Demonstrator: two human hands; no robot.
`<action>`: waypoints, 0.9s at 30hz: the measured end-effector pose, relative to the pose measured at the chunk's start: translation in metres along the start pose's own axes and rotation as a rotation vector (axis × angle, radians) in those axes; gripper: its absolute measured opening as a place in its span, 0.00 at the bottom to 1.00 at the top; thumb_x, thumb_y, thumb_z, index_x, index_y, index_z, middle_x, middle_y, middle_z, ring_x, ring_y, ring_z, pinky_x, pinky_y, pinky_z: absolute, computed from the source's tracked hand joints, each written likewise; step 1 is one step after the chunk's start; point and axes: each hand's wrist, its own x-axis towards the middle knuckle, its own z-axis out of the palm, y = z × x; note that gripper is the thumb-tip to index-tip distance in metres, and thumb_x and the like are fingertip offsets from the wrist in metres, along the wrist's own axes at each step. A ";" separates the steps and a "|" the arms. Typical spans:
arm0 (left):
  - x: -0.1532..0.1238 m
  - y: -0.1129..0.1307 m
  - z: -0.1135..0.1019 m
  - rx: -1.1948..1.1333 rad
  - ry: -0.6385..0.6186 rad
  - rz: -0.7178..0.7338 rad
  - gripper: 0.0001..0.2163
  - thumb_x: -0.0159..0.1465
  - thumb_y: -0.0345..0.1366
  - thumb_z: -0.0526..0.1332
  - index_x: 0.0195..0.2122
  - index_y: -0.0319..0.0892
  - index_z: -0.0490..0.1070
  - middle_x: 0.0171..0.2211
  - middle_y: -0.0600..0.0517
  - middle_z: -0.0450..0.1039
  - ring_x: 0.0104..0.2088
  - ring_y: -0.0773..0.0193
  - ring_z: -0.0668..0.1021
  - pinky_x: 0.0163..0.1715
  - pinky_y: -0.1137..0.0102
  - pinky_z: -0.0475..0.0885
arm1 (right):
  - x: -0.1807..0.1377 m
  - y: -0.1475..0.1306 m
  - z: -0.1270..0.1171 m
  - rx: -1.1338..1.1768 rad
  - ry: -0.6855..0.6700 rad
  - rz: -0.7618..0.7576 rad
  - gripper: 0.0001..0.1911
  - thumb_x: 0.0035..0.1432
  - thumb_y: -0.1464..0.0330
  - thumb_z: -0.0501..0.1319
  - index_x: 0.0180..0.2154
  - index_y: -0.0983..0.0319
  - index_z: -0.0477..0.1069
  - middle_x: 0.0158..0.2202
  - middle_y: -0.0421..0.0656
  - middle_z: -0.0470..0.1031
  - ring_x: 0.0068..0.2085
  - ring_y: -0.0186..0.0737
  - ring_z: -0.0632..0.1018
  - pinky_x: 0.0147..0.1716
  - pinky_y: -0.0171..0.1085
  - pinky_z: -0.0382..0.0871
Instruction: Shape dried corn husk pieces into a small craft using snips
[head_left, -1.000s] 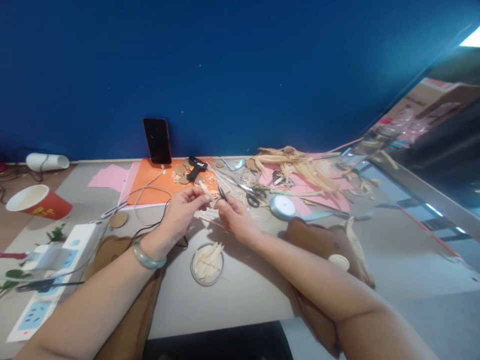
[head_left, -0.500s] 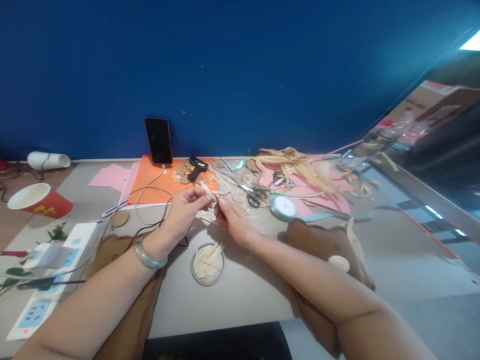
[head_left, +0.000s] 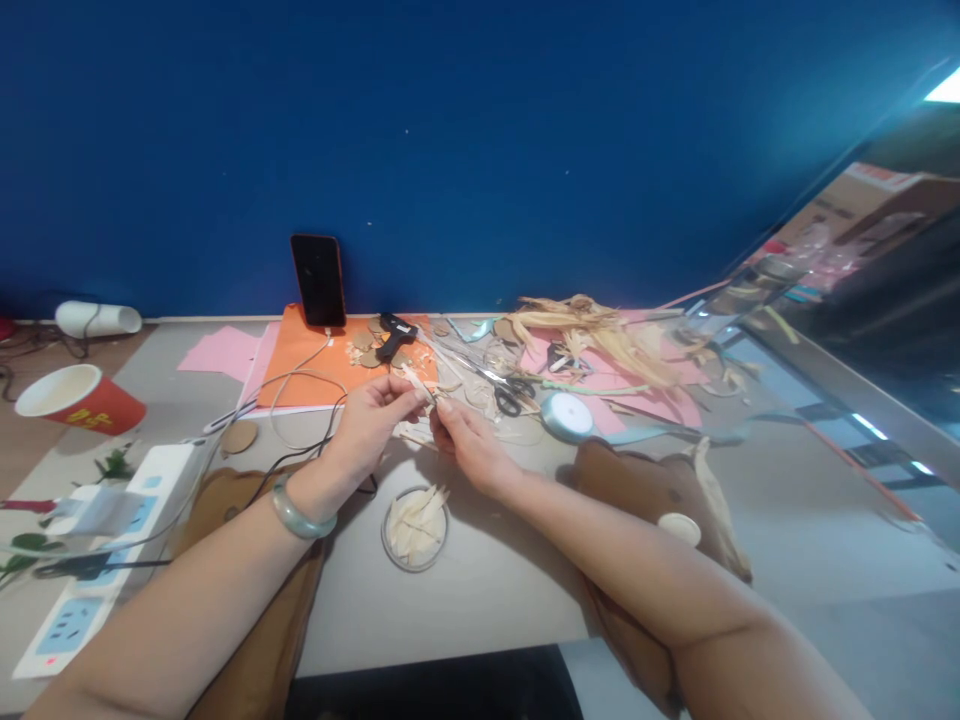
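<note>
Over the middle of the table, my left hand (head_left: 375, 415) pinches a pale strip of corn husk (head_left: 412, 377) between thumb and fingers. Close beside it on the right, my right hand (head_left: 472, 445) has its thumb and fingers closed around the strip's lower end. Whether anything else is inside the right fingers is hidden. Just below both hands stands a small round dish (head_left: 385, 548) holding cut pale husk pieces (head_left: 417, 525). Black-handled scissors (head_left: 510, 397) lie behind the right hand, and a black glue gun (head_left: 395, 338) rests behind the left.
A phone (head_left: 318, 280) leans on the blue wall. Dried corn husks (head_left: 562, 318) and a ribbon roll (head_left: 568, 415) lie at back right. At left are a red paper cup (head_left: 105, 405), a power strip (head_left: 161, 470) and loose cables. Brown cushions (head_left: 630, 480) lie under both forearms.
</note>
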 end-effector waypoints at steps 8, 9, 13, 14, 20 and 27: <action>0.000 -0.001 0.000 -0.031 0.001 -0.002 0.13 0.47 0.38 0.73 0.25 0.37 0.72 0.21 0.54 0.74 0.24 0.70 0.74 0.30 0.72 0.70 | 0.001 0.000 0.000 -0.033 0.009 -0.014 0.25 0.59 0.46 0.54 0.25 0.60 0.59 0.17 0.32 0.51 0.18 0.28 0.53 0.17 0.32 0.47; 0.000 -0.001 0.000 -0.034 0.001 -0.002 0.13 0.47 0.38 0.73 0.25 0.38 0.72 0.21 0.54 0.74 0.24 0.70 0.74 0.30 0.72 0.70 | 0.001 0.001 -0.001 -0.034 0.011 -0.019 0.25 0.59 0.46 0.54 0.25 0.60 0.59 0.17 0.32 0.52 0.19 0.28 0.54 0.17 0.32 0.47; -0.001 0.000 0.000 -0.044 -0.006 -0.004 0.12 0.47 0.38 0.73 0.25 0.37 0.72 0.20 0.54 0.74 0.23 0.70 0.74 0.29 0.72 0.70 | 0.001 0.000 0.000 -0.057 0.020 -0.028 0.26 0.59 0.45 0.53 0.24 0.60 0.58 0.17 0.33 0.52 0.19 0.29 0.54 0.18 0.32 0.48; -0.002 0.000 0.001 -0.048 -0.008 -0.004 0.12 0.47 0.38 0.73 0.25 0.37 0.72 0.20 0.54 0.74 0.23 0.70 0.74 0.29 0.72 0.70 | 0.001 0.000 0.000 -0.065 0.023 -0.028 0.26 0.59 0.45 0.53 0.24 0.60 0.58 0.18 0.33 0.53 0.19 0.29 0.55 0.18 0.32 0.48; -0.002 0.002 0.002 -0.093 -0.007 -0.044 0.12 0.46 0.37 0.73 0.24 0.38 0.71 0.20 0.54 0.74 0.23 0.70 0.75 0.30 0.73 0.71 | 0.001 0.000 0.000 -0.038 0.040 -0.013 0.26 0.59 0.46 0.55 0.24 0.60 0.58 0.17 0.33 0.55 0.18 0.28 0.55 0.17 0.31 0.48; -0.002 0.004 0.001 -0.108 -0.007 -0.046 0.11 0.47 0.36 0.72 0.23 0.38 0.71 0.20 0.54 0.75 0.23 0.70 0.75 0.30 0.74 0.70 | 0.002 0.001 0.000 0.138 0.044 0.104 0.23 0.61 0.47 0.51 0.28 0.60 0.60 0.13 0.30 0.51 0.15 0.28 0.50 0.14 0.30 0.42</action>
